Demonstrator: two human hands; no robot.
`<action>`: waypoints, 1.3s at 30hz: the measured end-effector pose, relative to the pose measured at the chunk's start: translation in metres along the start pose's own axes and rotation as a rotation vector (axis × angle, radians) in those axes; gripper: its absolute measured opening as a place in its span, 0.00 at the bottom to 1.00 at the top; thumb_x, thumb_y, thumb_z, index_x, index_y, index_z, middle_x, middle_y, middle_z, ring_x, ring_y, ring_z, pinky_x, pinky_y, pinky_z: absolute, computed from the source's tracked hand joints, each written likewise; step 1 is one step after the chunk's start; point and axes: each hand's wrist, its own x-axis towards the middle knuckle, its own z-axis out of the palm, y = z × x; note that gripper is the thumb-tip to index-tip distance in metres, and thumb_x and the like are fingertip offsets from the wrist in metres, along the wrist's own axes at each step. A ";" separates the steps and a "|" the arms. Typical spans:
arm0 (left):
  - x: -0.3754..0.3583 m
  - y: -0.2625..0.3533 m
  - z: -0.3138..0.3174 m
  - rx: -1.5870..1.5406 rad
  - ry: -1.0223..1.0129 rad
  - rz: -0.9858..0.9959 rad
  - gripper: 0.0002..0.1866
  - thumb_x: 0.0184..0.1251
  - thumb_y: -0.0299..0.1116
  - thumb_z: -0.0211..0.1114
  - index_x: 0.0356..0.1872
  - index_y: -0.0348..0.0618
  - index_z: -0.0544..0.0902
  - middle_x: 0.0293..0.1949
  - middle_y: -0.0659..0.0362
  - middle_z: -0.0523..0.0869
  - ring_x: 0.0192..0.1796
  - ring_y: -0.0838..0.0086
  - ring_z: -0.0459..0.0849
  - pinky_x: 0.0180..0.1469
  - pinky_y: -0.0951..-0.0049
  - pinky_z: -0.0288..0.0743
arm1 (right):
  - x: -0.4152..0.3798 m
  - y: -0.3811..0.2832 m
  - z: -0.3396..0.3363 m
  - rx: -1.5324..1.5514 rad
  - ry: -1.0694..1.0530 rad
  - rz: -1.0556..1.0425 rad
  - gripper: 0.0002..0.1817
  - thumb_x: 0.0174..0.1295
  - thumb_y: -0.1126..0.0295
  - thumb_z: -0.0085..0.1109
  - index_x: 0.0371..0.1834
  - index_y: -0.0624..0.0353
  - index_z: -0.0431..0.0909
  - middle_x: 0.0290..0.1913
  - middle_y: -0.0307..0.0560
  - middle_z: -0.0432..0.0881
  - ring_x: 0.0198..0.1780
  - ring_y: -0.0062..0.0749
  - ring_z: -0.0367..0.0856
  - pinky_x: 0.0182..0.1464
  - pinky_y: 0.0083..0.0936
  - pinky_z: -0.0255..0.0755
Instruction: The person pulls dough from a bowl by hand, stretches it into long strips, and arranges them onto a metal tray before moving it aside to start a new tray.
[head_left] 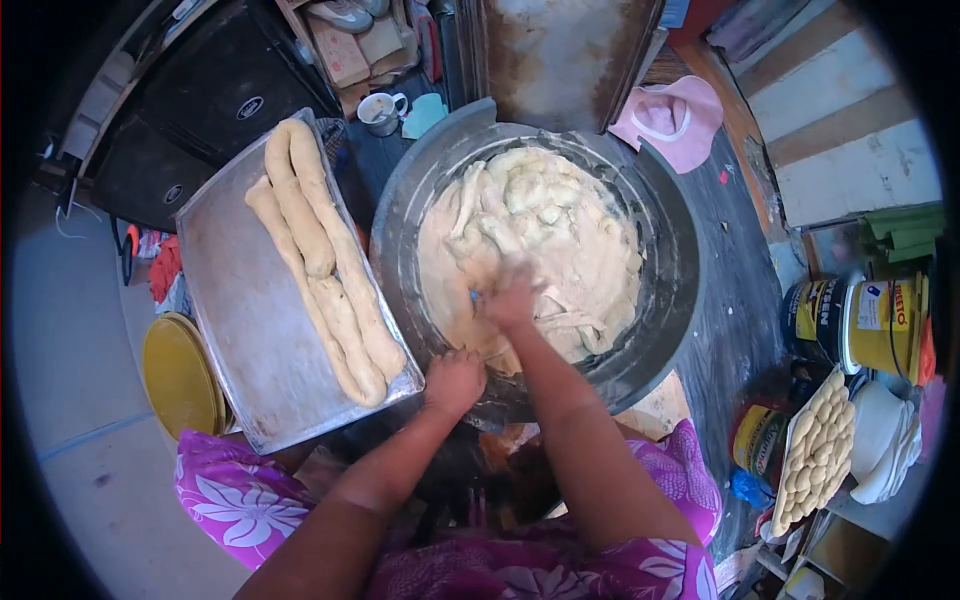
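Note:
A wide dark grey basin [685,285] stands before me with a large mass of pale, wet dough [590,265] inside. The dough is lumpy at the far side and smoother toward the near side. My left hand [457,382] is closed over the basin's near-left rim. Inside the basin, my right hand [513,298] presses at the near-left part of the dough; its fingers are smeared by motion. Left of the basin lies a metal baking tray [235,290], tilted, bearing long rolled ropes of dough [300,210] along its right side.
A mug [380,114] and a pink cap [668,120] are beyond the basin. At right are stacked buckets [885,318] and a tray of small dough pieces [815,465]. Yellow round lids [180,375] stand at left, below black speakers [225,110].

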 end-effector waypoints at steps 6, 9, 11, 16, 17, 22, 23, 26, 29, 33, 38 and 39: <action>-0.002 -0.001 0.000 0.009 -0.046 0.022 0.10 0.57 0.38 0.55 0.30 0.44 0.78 0.31 0.56 0.81 0.38 0.64 0.81 0.40 0.61 0.72 | 0.053 0.016 -0.017 0.503 -0.340 0.064 0.27 0.55 0.55 0.52 0.55 0.58 0.68 0.58 0.59 0.67 0.58 0.58 0.64 0.58 0.52 0.55; -0.002 -0.003 0.003 0.004 0.044 0.054 0.10 0.57 0.39 0.56 0.28 0.44 0.78 0.29 0.55 0.81 0.36 0.63 0.81 0.39 0.61 0.72 | 0.083 0.003 0.029 0.256 0.145 0.133 0.22 0.55 0.61 0.54 0.52 0.57 0.70 0.55 0.59 0.68 0.56 0.56 0.65 0.55 0.48 0.58; -0.001 -0.003 0.001 -0.006 -0.004 0.043 0.10 0.57 0.39 0.56 0.28 0.44 0.78 0.29 0.56 0.81 0.35 0.63 0.81 0.38 0.61 0.72 | 0.086 -0.016 0.047 0.094 0.360 0.144 0.21 0.56 0.62 0.53 0.52 0.58 0.70 0.55 0.59 0.68 0.55 0.56 0.65 0.56 0.47 0.58; -0.003 -0.004 0.004 -0.024 -0.001 0.053 0.10 0.56 0.39 0.57 0.28 0.44 0.78 0.29 0.55 0.80 0.36 0.63 0.81 0.38 0.62 0.72 | 0.014 -0.055 0.013 0.640 -0.379 -0.103 0.17 0.56 0.62 0.48 0.44 0.62 0.74 0.52 0.56 0.71 0.49 0.52 0.70 0.48 0.45 0.63; -0.003 -0.006 0.004 -0.036 -0.003 0.056 0.10 0.56 0.40 0.57 0.28 0.43 0.78 0.29 0.55 0.80 0.36 0.63 0.81 0.39 0.61 0.72 | -0.020 -0.055 0.021 0.312 -0.281 -0.517 0.16 0.55 0.63 0.49 0.41 0.61 0.76 0.49 0.55 0.73 0.45 0.50 0.73 0.46 0.45 0.65; -0.006 -0.005 -0.006 -0.099 -0.007 0.103 0.12 0.55 0.41 0.58 0.30 0.43 0.78 0.31 0.54 0.80 0.38 0.63 0.80 0.41 0.61 0.72 | -0.005 -0.027 -0.010 0.555 -1.255 -0.900 0.14 0.54 0.58 0.55 0.37 0.55 0.80 0.50 0.49 0.74 0.49 0.46 0.74 0.48 0.39 0.67; -0.005 -0.005 -0.004 -0.099 -0.009 0.085 0.13 0.55 0.42 0.58 0.30 0.43 0.78 0.31 0.54 0.80 0.39 0.63 0.80 0.41 0.61 0.72 | 0.013 -0.019 -0.001 0.643 -1.295 -0.693 0.16 0.53 0.58 0.56 0.41 0.55 0.79 0.54 0.50 0.71 0.54 0.47 0.70 0.51 0.42 0.64; -0.005 -0.004 -0.002 -0.090 0.005 0.083 0.13 0.55 0.42 0.58 0.31 0.42 0.78 0.31 0.55 0.80 0.39 0.63 0.80 0.41 0.61 0.72 | 0.049 -0.030 -0.038 0.477 -0.511 -0.194 0.23 0.54 0.61 0.56 0.53 0.59 0.72 0.62 0.58 0.65 0.64 0.49 0.62 0.61 0.49 0.54; -0.004 -0.004 -0.005 -0.054 -0.065 0.076 0.14 0.56 0.42 0.58 0.32 0.41 0.79 0.31 0.55 0.80 0.39 0.63 0.80 0.42 0.62 0.72 | 0.017 -0.065 0.018 0.245 -0.107 -0.268 0.29 0.52 0.64 0.56 0.59 0.61 0.65 0.64 0.62 0.61 0.66 0.51 0.59 0.65 0.49 0.50; -0.007 -0.008 -0.001 -0.039 -0.070 0.085 0.13 0.56 0.42 0.58 0.31 0.42 0.79 0.31 0.56 0.80 0.39 0.64 0.80 0.42 0.63 0.72 | 0.017 -0.090 0.013 0.570 -0.645 -0.282 0.31 0.47 0.76 0.53 0.59 0.62 0.63 0.61 0.61 0.67 0.63 0.49 0.64 0.66 0.36 0.55; -0.005 -0.007 0.001 -0.051 -0.010 0.100 0.13 0.56 0.42 0.58 0.30 0.43 0.79 0.31 0.57 0.81 0.39 0.66 0.80 0.41 0.64 0.72 | 0.048 -0.059 -0.022 1.228 -0.368 0.241 0.30 0.43 0.81 0.49 0.57 0.59 0.69 0.55 0.63 0.72 0.58 0.52 0.69 0.62 0.32 0.61; -0.006 -0.008 0.002 -0.052 -0.016 0.100 0.13 0.56 0.42 0.58 0.30 0.43 0.79 0.31 0.57 0.81 0.39 0.66 0.80 0.41 0.64 0.72 | 0.049 -0.054 -0.021 1.207 -0.149 0.333 0.30 0.42 0.82 0.48 0.55 0.58 0.71 0.54 0.62 0.73 0.56 0.52 0.71 0.61 0.32 0.62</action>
